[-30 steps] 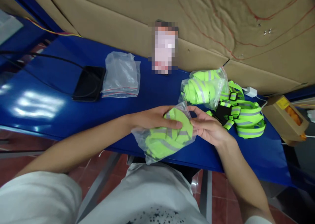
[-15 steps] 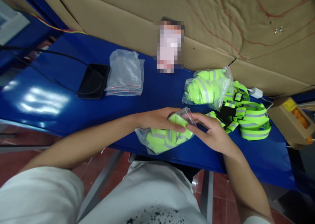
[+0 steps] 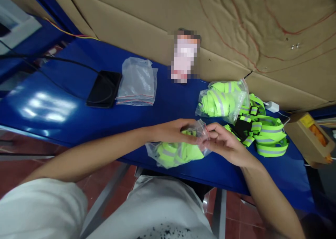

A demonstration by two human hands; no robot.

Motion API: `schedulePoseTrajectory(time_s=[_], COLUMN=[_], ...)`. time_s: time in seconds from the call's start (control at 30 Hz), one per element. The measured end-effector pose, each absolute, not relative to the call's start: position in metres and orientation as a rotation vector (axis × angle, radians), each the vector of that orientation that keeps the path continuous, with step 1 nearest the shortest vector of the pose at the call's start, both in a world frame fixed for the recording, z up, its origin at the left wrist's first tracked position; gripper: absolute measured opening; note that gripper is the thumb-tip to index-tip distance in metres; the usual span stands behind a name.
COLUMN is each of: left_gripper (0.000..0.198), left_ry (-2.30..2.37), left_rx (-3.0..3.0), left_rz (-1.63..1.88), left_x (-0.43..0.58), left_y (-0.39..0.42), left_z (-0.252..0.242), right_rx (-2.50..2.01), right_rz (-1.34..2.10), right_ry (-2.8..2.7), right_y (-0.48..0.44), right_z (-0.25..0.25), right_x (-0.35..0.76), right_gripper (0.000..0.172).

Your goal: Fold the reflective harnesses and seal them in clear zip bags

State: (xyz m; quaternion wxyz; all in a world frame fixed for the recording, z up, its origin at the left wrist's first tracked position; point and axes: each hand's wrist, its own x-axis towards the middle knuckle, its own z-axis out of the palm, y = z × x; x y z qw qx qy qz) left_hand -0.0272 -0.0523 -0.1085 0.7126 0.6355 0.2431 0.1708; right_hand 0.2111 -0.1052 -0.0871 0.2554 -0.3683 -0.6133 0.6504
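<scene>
A clear zip bag point(image 3: 173, 155) with a folded neon-yellow reflective strap in it lies at the table's front edge. My left hand point(image 3: 175, 131) is closed over its upper side, thumb on the front and the other fingers partly hidden behind. At the bag's right end, my right hand point(image 3: 223, 141) pinches the zip-edged mouth between thumb and fingers. Just beyond are bagged neon straps point(image 3: 217, 100). To their right lies a loose pile of reflective straps point(image 3: 270, 132) with black buckles.
Flat zip bags point(image 3: 138, 81) lie stacked on the blue table point(image 3: 86, 127), beside a black device point(image 3: 103, 88) with a cable. A phone point(image 3: 185, 58) leans against the cardboard backing. A white adapter point(image 3: 272, 106) and an open cardboard box point(image 3: 307, 137) are at right.
My right hand has shifted slightly along the bag's mouth, its fingers more curled there. My left hand keeps its hold. The whole view has moved a little.
</scene>
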Motion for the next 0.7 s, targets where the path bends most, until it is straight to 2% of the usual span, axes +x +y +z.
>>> schedulePoseTrajectory(time_s=[0.2,0.3,0.5,0.6,0.7], left_gripper=[0.034,0.030,0.038,0.046,0.040], left_ry=[0.573,0.515,0.717,0.888,0.869], left_rx=[1.521,1.597,1.575,1.538,1.521], left_rz=[0.298,0.252,0.305,0.372,0.409], left_x=[-0.037,-0.045,-0.049,-0.047,-0.046], left_y=[-0.044,-0.038,-0.033,-0.034,-0.034], left_z=[-0.101,-0.089,-0.082,-0.089,-0.092], right_rx=[-0.955,-1.050,-1.049,-1.068,-1.025], right_rz=[1.105,1.006,1.137,1.064,1.068], right_ry=[-2.221,-2.252,-2.059,-1.930,-1.937], right_y=[-0.108,-0.109,-0.116,-0.118,-0.117], right_z=[-0.100,-0.108,-0.121,-0.121,-0.116], right_x=[0.229,0.228,0.216,0.213,0.214], right_gripper=[0.044,0.032,0.007,0.006,0.011])
